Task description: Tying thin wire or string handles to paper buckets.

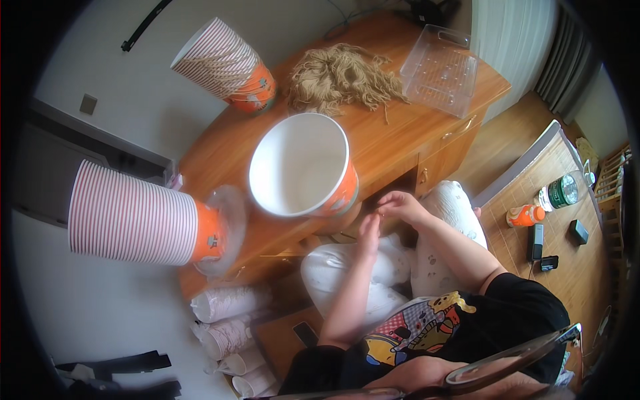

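Observation:
A large paper bucket (300, 163), white inside and orange outside, tilts with its mouth toward me at the front edge of the wooden desk (393, 143). My left hand (369, 232) reaches up to the bucket's lower side and holds it there. My right hand (402, 205) is just right of it, fingers curled and pinched together by the bucket's base, fingertips meeting those of my left hand. Whatever is between the fingers is too small to see. My knees in white trousers (400, 267) are below.
Two stacks of striped buckets lie on the desk, one at the left (133, 213) and one at the back (227, 67). A pile of tan twine (340, 77) and a clear plastic tray (440, 70) sit behind. Paper cups (230, 320) lie on the floor; bottles (560, 190) are at the right.

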A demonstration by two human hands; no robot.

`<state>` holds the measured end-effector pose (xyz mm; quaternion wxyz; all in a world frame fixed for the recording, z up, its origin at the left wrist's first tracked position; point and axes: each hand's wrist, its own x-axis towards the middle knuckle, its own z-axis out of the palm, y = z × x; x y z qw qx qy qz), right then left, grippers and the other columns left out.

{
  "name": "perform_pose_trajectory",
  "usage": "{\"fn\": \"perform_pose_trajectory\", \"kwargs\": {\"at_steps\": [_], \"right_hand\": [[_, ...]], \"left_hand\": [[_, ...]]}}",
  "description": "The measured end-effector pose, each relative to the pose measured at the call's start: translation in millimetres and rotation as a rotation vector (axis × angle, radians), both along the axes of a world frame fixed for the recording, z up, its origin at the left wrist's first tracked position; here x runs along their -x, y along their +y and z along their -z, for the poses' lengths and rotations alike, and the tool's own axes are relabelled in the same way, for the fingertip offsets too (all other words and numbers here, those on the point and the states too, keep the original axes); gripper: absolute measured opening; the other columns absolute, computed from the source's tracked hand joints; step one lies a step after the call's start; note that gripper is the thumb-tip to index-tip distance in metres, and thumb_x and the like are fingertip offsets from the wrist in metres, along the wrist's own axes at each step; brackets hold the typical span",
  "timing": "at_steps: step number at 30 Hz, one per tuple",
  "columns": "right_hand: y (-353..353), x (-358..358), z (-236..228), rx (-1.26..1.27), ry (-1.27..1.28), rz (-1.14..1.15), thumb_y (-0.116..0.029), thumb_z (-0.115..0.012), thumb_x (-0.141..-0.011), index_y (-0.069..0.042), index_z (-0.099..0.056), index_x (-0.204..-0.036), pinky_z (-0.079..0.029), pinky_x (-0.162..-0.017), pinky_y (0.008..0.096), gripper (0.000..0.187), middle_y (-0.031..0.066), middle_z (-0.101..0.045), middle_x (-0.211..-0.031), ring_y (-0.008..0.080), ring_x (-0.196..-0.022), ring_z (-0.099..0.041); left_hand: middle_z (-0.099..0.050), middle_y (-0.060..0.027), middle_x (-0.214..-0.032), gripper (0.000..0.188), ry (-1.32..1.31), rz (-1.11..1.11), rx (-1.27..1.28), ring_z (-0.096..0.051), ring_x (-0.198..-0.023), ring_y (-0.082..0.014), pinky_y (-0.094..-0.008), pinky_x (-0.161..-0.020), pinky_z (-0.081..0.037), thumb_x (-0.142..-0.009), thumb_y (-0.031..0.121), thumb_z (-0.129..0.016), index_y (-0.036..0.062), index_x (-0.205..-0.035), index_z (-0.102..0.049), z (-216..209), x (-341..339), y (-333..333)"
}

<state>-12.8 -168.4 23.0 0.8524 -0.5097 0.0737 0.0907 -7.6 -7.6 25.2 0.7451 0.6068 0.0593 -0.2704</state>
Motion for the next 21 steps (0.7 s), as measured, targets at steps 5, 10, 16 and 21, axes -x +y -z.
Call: {"fn": "perform_pose_trajectory", "kwargs": {"at_steps": [5,10,16,21], "right_hand": [[-0.7,0.3,-1.4,0.003,-0.023,0.006,-0.002,-0.069,-0.082,-0.001,-0.057,-0.102,-0.052,-0.079,0.0267,0.023,0.01,-0.068,-0.09,0.0162,-0.083,-0.066],[-0.9,0.1,1.5,0.014,-0.041,0.009,-0.002,-0.068,-0.082,0.0,-0.056,-0.104,-0.052,-0.081,0.0276,0.025,0.0107,-0.068,-0.091,0.0167,-0.084,-0.066],[0.2,0.6,-3.0,0.025,-0.071,-0.022,-0.001,-0.067,-0.083,0.0,-0.056,-0.103,-0.052,-0.081,0.028,0.023,0.0103,-0.069,-0.089,0.0167,-0.085,-0.066],[1.0,0.9,-0.7,0.112,-0.145,0.016,0.0,-0.065,-0.084,-0.002,-0.055,-0.101,-0.051,-0.078,0.0268,0.02,0.0072,-0.066,-0.085,0.0147,-0.083,-0.064]], "left_hand": [[-0.029,0.0127,-0.059,0.018,0.004,-0.015,-0.025,-0.024,-0.047,0.0019,-0.0176,-0.04,-0.015,-0.095,0.03,-0.053,0.0141,-0.088,-0.058,-3.5,-0.5,1.7],[-0.032,0.0113,-0.06,0.017,-0.003,-0.026,-0.025,-0.027,-0.047,0.0013,-0.0175,-0.04,-0.019,-0.095,0.029,-0.054,0.0136,-0.088,-0.058,-4.9,0.4,-0.3],[-0.033,0.0111,-0.059,0.017,-0.025,-0.026,-0.055,-0.027,-0.046,0.0012,-0.0178,-0.039,-0.019,-0.095,0.029,-0.054,0.0139,-0.088,-0.059,-2.7,-0.4,3.0],[-0.033,0.0113,-0.058,0.017,-0.053,-0.008,-0.058,-0.026,-0.045,0.0015,-0.018,-0.039,-0.018,-0.095,0.029,-0.055,0.0144,-0.087,-0.058,-2.6,0.3,0.0]]}}
